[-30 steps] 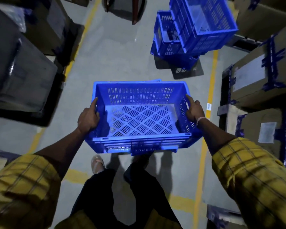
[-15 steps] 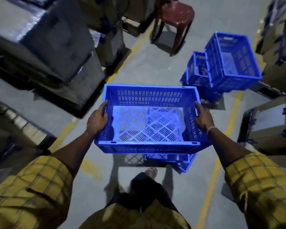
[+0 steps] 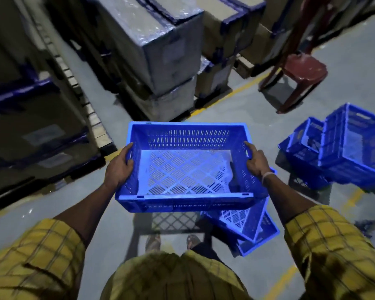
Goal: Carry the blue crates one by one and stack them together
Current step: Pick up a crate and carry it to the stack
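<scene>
Carried crate: we see one blue crate [image 3: 187, 167] held level in front of the body, above the grey floor [image 3: 236, 109], open side up, nothing inside it.
Left hand: the left hand [image 3: 118, 167] grips the crate's left wall, thumb over the rim and lying inside, fingers curled under the outer side.
Right hand: the right hand [image 3: 256, 162] grips the right wall the same way; a pale band sits on that wrist.
Crates below: two more blue crates [image 3: 250, 232] lie tilted on the floor just under the carried one's right corner, one nested in the other, next to our feet.
Crates to the right: a further cluster of blue crates [image 3: 342, 146] stands on the floor well apart from the carried one, leaning against each other.
Surroundings: wrapped cartons [image 3: 158, 50] are stacked beyond the yellow floor line [image 3: 232, 94]; a red plastic chair [image 3: 301, 68] stands at upper right.
Clothing: yellow checked sleeves [image 3: 37, 263] frame the lower view.
</scene>
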Demonstrator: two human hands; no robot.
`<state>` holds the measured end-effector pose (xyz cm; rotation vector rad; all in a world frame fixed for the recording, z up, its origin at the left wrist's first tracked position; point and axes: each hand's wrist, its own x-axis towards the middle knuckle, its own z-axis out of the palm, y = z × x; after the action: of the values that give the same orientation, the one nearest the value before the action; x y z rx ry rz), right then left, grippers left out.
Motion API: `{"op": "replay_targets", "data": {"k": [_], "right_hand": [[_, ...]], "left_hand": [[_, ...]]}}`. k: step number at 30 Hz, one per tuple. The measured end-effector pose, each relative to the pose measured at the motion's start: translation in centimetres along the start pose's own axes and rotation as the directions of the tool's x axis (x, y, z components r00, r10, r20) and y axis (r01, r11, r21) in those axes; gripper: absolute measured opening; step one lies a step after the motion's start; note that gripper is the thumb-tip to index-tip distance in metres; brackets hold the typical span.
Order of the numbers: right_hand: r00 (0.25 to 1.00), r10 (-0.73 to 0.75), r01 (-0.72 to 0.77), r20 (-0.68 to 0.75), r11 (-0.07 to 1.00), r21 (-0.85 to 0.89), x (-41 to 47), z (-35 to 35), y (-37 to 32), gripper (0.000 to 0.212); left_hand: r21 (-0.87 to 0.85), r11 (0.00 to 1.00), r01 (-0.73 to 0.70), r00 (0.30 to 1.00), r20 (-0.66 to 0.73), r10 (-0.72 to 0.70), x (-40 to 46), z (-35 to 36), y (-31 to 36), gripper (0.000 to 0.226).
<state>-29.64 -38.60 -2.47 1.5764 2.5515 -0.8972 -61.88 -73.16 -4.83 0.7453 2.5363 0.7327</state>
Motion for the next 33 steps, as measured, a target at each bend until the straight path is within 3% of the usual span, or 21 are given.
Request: {"op": "replay_targets", "data": {"k": [8, 16, 25, 33], "right_hand": [[0.958, -0.248, 0.256, 0.144, 0.966, -0.041, 2.0, 2.0, -6.6, 0.073], [0.851, -0.449, 0.478, 0.274, 0.877, -0.050, 0.9, 5.6, -13.8, 0.074], [0.628, -0.652, 0.717, 0.424, 0.697, 0.011, -5.9, 12.2, -24.5, 0.073], [0.446, -0.705, 0.842, 0.551, 0.539, 0.008, -14.9, 20.6, -34.6, 0.073]], "left_hand": [[-0.079, 0.967, 0.241, 0.953, -0.171, -0.251, -9.4, -1.3, -5.1, 0.062], [-0.196, 0.902, 0.384, 0.827, -0.361, -0.430, -20.2, -1.7, -7.7, 0.062], [-0.362, 0.760, 0.539, 0.588, -0.484, -0.648, -32.9, -1.6, -12.8, 0.062], [-0.494, 0.618, 0.612, 0.370, -0.513, -0.775, -43.2, -3.2, -18.7, 0.063]]}}
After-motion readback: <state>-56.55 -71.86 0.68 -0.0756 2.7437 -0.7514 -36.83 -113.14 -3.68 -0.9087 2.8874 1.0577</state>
